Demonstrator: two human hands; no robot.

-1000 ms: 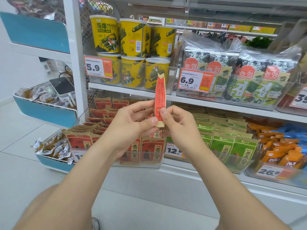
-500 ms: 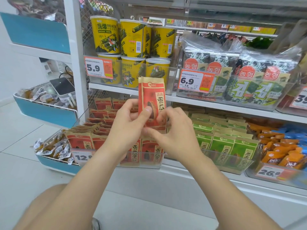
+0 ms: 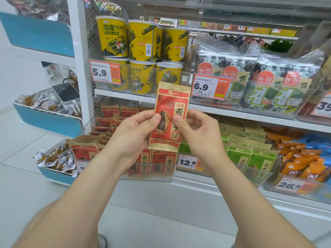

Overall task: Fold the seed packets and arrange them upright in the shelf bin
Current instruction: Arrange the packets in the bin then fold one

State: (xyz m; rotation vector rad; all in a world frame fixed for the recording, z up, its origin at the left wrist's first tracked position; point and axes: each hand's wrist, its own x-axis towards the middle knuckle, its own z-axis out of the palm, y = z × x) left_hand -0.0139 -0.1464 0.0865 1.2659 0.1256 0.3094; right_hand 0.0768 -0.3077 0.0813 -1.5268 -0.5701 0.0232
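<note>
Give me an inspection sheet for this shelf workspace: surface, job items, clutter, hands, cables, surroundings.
Surface: white shelf in tiers; the clear bin sits on the lower one.
Job's things: one seed packet held upright, front to camera, no fold seen; more red packets stand in the clear bin.
Clutter: green packets in the next bin right; yellow cans and seaweed packs on the tier above.
Grippers: left hand and right hand each pinch a side edge of the seed packet, thumbs on its front.
Cables: a dark cable far left, apart from the hands.
Surroundings: tiled floor; blue-edged baskets of wrapped snacks at left.
</note>
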